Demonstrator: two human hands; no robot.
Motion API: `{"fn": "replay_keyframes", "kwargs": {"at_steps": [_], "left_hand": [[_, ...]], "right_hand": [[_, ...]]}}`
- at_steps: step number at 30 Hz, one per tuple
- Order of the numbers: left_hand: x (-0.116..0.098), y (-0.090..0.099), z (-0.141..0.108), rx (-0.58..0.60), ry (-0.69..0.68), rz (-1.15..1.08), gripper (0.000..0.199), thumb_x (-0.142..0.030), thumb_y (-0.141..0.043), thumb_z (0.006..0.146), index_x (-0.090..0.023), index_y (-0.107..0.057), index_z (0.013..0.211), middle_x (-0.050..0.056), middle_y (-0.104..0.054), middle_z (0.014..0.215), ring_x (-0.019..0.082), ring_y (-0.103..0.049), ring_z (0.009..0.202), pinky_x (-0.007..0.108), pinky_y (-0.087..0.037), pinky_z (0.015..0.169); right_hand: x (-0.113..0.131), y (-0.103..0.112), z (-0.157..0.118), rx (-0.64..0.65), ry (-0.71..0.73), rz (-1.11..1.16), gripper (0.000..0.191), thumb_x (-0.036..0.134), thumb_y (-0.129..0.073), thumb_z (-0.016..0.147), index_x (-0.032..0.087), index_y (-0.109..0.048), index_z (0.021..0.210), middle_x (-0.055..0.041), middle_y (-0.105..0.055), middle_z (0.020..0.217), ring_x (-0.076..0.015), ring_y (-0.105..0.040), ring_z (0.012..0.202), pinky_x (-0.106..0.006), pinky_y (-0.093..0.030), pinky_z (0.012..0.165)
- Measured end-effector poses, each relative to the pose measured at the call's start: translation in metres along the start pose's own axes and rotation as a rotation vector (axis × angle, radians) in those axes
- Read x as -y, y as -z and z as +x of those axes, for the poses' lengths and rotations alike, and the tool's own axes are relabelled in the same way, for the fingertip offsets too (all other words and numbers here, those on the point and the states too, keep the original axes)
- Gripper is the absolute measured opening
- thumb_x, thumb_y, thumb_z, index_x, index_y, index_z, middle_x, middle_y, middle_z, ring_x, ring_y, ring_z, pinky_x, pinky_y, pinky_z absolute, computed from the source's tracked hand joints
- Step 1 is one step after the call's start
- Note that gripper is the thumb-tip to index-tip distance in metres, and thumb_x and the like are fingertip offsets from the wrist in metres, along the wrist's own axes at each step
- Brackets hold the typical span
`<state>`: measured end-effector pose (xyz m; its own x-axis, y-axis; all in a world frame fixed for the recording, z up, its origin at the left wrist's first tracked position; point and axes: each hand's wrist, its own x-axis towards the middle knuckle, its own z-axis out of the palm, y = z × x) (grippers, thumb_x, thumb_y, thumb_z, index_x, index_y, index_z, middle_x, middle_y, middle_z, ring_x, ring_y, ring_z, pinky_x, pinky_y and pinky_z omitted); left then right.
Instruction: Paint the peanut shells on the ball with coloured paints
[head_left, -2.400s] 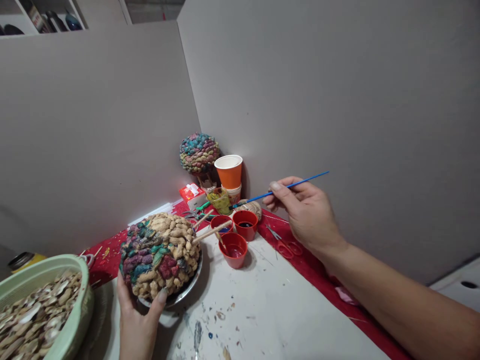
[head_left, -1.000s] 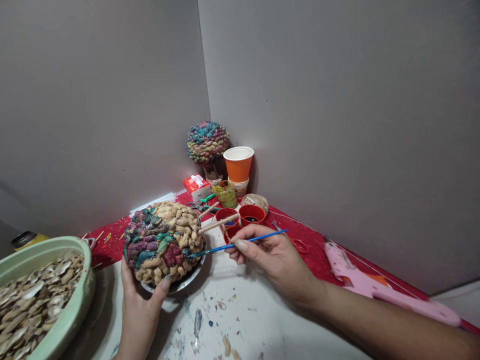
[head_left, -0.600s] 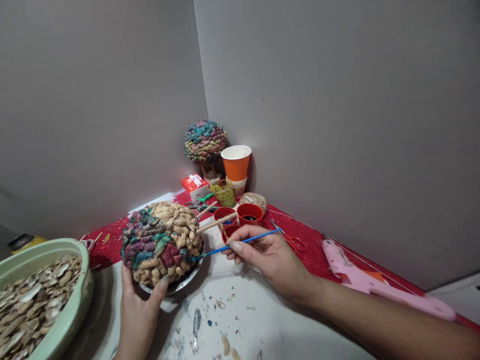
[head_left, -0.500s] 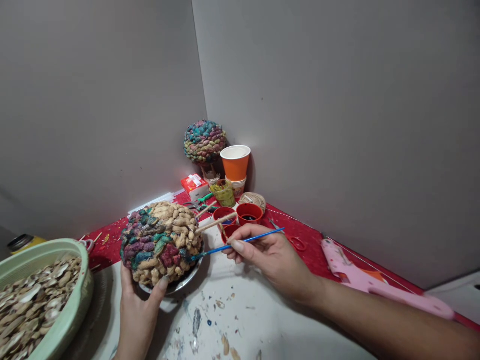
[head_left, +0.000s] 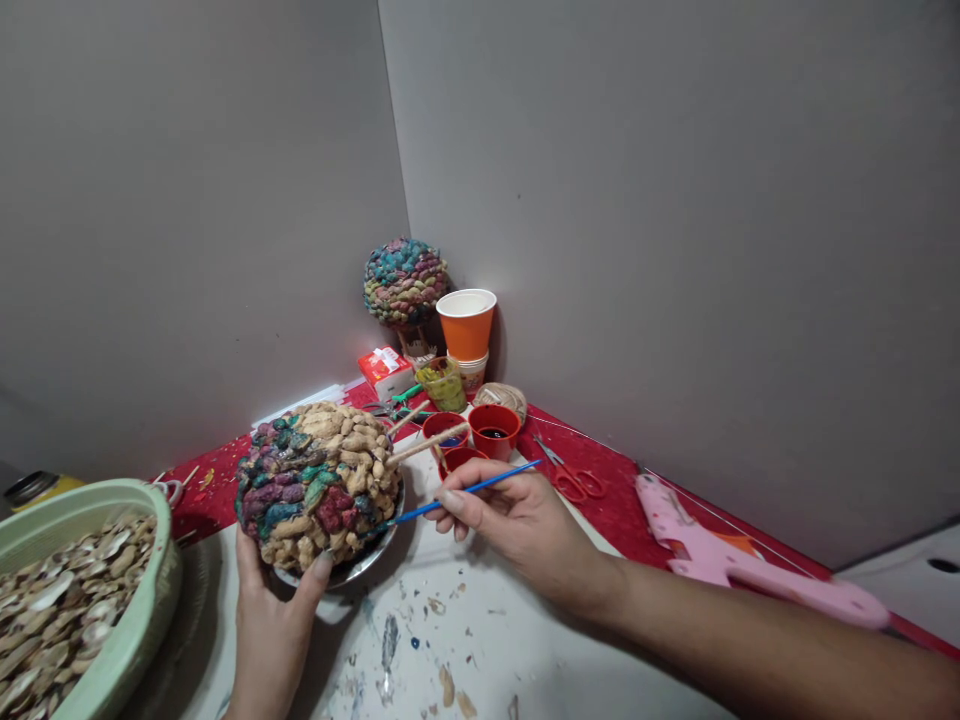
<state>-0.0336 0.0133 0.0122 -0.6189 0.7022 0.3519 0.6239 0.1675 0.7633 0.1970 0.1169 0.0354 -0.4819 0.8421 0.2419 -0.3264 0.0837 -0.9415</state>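
The left hand is nearest, its thumb and fingers spread around the lower side of the peanut-shell ball, gripping it. The desk to the right of that hand is spotted with dried-looking paint, and to its left is a green basket of loose shells. The ball lies just beyond the left hand, in a metal bowl, with pale sticks jutting from its right side.

The right hand pinches a blue paintbrush; the tip is at the ball's lower right edge, but whether it touches cannot be told. The colouring looks partly done: purple, teal, green and red cover the left side and a band across the middle. The upper right and the shells above the left thumb are bare, so a good share seems left on this face; the far side is hidden.

Just beyond the right hand stand three red cups, two showing dark liquid. Red-handled scissors lie beside them. Farthest from both hands, a second ball stands by the wall, coloured over all that shows, apparently complete.
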Motion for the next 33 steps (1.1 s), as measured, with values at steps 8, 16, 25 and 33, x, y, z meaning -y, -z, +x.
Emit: {"fn": "replay_keyframes", "kwargs": {"at_steps": [8,16,25,33], "left_hand": [[0.0010,0.0004,0.0002,0.008,0.011,0.043,0.084,-0.058,-0.063,0.073,-0.013,-0.038,0.140,0.018,-0.059,0.127,0.036,-0.060,0.114,0.049,-0.049,0.096],[-0.0026,-0.0003,-0.0012,-0.005,-0.002,0.001,0.083,-0.055,-0.063,0.074,-0.015,-0.038,0.142,0.018,-0.056,0.131,0.037,-0.056,0.119,0.053,-0.042,0.104],[0.0039,-0.0021,0.0011,-0.008,0.004,0.000,0.087,-0.057,-0.066,0.071,-0.016,-0.037,0.143,0.017,-0.056,0.133,0.037,-0.057,0.119,0.053,-0.039,0.107],[-0.0046,-0.0011,-0.0021,-0.005,-0.012,-0.001,0.085,-0.054,-0.064,0.074,-0.017,-0.036,0.145,0.016,-0.055,0.133,0.036,-0.057,0.119,0.053,-0.037,0.109]], "right_hand": [[0.0052,0.0006,0.0011,-0.049,0.082,-0.025,0.029,0.045,-0.073,0.082,0.017,-0.069,0.077,-0.0032,-0.072,0.070,-0.0125,-0.068,0.062,-0.024,-0.056,0.058],[0.0005,-0.0019,0.0025,-0.028,0.088,-0.028,0.027,0.044,-0.073,0.083,0.017,-0.069,0.077,-0.0020,-0.071,0.069,-0.0124,-0.069,0.062,-0.023,-0.057,0.057],[-0.0022,-0.0014,0.0011,-0.008,0.150,-0.041,0.024,0.040,-0.072,0.085,0.017,-0.069,0.079,-0.0017,-0.071,0.068,-0.0128,-0.070,0.062,-0.024,-0.059,0.058],[0.0019,0.0009,0.0018,-0.056,0.185,-0.056,0.021,0.036,-0.070,0.086,0.017,-0.068,0.078,-0.0014,-0.070,0.069,-0.0122,-0.070,0.063,-0.024,-0.061,0.062]]}}
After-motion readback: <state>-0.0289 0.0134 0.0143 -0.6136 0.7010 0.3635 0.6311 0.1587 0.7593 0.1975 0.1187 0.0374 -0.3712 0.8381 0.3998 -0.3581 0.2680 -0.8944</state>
